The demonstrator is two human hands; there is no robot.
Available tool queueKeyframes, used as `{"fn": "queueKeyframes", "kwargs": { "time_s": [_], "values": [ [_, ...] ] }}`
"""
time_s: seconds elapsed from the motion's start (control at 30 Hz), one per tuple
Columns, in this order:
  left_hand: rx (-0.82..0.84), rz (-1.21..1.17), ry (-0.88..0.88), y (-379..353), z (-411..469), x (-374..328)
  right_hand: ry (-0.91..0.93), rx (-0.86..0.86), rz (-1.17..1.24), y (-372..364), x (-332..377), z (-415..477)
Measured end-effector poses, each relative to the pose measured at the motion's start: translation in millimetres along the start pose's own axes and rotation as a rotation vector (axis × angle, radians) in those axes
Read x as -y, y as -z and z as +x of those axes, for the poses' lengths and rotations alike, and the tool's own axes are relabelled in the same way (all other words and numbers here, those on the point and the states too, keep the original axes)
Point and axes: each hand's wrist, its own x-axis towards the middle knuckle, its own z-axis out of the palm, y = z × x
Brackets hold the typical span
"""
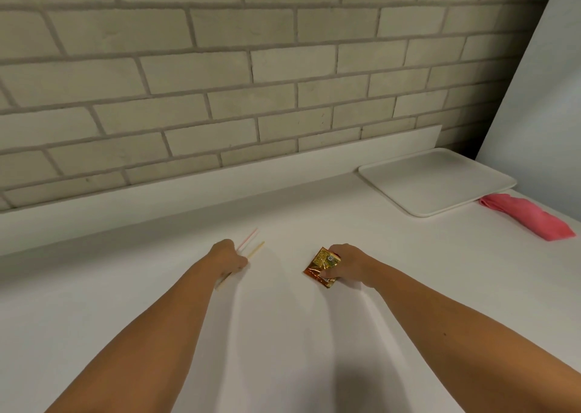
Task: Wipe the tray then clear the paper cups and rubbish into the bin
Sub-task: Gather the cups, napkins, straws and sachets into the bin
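On the desk (132, 287), the left hand (228, 257) curls its fingers round a straw (248, 239) and a stirrer (256, 249). Both look light, stiff and likely to slip, so are best pinched mid-length. The right hand (349, 265) grips a foil wrapper (320, 266), probably weightless and crushable anywhere. The tray (437, 183) and cloth (531, 216) lie far right.

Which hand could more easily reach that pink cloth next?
The right hand, probably: the pink cloth lies on its side of the counter, beside the tray. It would first have to drop the gold wrapper; the left hand holds sticks.
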Motion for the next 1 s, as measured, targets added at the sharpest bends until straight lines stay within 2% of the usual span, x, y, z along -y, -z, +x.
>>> {"fn": "queueKeyframes", "kwargs": {
  "time_s": [0.07,0.13,0.27,0.37,0.47,0.6,0.73,0.83,1.0],
  "values": [
    [-0.042,0.128,-0.073,-5.2,-6.9,-7.9,0.009,0.012,0.021,0.4,-0.8,0.4],
    [-0.058,0.135,-0.134,-12.1,-12.0,-16.0,0.020,0.022,0.051,0.7,-0.6,-1.5],
    [-0.004,-0.140,-0.223,-23.7,-23.4,-37.9,0.037,0.061,0.174,6.2,-3.8,-8.6],
    [0.062,-0.356,-0.310,-31.7,-37.6,-59.1,0.049,0.153,0.487,15.3,-12.7,-22.2],
    [0.205,-0.500,-0.392,-43.6,-53.5,-83.2,0.060,0.193,0.815,27.1,-26.9,-38.7],
    [0.442,-0.652,-0.403,-67.8,-81.7,-126.3,0.103,0.143,1.071,49.5,-54.9,-71.2],
    [0.613,-0.769,-0.343,-94.8,-110.0,-173.6,0.097,0.076,1.126,69.3,-91.7,-103.8],
    [0.715,-0.943,-0.274,-116.9,-130.4,-209.1,0.103,0.043,1.152,83.9,-122.8,-130.1],
    [0.909,-0.862,-0.328,-154.7,-171.4,-259.6,0.100,-0.046,1.177,108.0,-171.9,-180.0]
  ]
}}
